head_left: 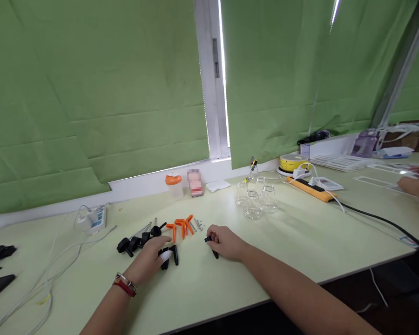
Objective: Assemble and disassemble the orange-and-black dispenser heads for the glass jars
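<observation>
My right hand (226, 243) is closed around a small black plastic handle (215, 254), whose ends show past the fingers. My left hand (148, 260), with a white cover on its thumb, hovers over or rests by more black plastic handles (175, 255); its thumb and forefinger are apart. Just beyond it lie several black round knobs (123, 245) with metal rods. Between the hands, farther back, are orange V-shaped plastic pieces (180, 225) in a row. Beside those lie small metal screws (198, 224).
Several clear glass jars (252, 211) stand right of centre. Behind are an orange-lidded cup (174, 187) and a blurred packet (195, 184). An orange power strip (310, 188) trails a black cable. White cables (49, 279) cross the left side. Another person's arm (417, 186) is at right.
</observation>
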`<state>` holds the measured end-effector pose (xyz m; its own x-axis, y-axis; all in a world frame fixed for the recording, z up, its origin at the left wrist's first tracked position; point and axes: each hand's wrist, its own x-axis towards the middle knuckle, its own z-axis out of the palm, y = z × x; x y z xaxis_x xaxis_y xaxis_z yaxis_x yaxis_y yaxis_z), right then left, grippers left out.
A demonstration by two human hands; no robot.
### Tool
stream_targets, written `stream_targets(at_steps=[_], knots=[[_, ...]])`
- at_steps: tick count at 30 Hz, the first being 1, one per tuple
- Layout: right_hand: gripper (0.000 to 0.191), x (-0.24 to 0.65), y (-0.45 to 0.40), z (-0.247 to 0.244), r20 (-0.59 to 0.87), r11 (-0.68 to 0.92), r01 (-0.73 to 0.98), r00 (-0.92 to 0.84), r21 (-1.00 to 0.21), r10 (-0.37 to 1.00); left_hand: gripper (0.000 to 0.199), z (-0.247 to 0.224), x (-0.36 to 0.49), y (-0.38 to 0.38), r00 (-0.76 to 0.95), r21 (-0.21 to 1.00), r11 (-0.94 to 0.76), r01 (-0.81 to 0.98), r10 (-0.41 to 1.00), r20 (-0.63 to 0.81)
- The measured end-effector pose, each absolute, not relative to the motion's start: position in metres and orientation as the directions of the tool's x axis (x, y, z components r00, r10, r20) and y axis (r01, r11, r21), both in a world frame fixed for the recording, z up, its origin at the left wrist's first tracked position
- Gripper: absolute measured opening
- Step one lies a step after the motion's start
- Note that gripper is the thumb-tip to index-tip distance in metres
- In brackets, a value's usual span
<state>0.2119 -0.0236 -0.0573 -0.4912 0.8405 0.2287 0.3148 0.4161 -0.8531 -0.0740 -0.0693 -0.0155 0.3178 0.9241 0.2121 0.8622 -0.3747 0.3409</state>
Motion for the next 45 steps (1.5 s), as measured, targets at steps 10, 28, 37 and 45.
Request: stream_targets(at_steps=[10,28,37,45], knots=[[0.005,0.213,-0.013,-0.067,0.168,0.334,0.515,-0.343,-0.790,0.924,0.057,-0.045,-0.069,-0.079,0.474,0.204,-0.510,0.836,0.857,0.201],[0.005,0.210,-0.006,-0.075,0.170,0.306,0.511,-0.296,-0.803,0.940,0.070,-0.060,0.029,-0.054,0.514,0.241,-0.549,0.800,0.835,0.195],[0.006,0.213,-0.005,-0.073,0.198,0.324,0.529,-0.282,-0.785,0.939,0.055,-0.052,0.061,-0.045,0.533,0.220,-0.577,0.786,0.814,0.231],[0.005,0.214,-0.007,-0.070,0.303,0.429,0.590,-0.306,-0.684,0.903,0.050,-0.052,0.058,-0.048,0.507,0.190,-0.560,0.807,0.820,0.264]])
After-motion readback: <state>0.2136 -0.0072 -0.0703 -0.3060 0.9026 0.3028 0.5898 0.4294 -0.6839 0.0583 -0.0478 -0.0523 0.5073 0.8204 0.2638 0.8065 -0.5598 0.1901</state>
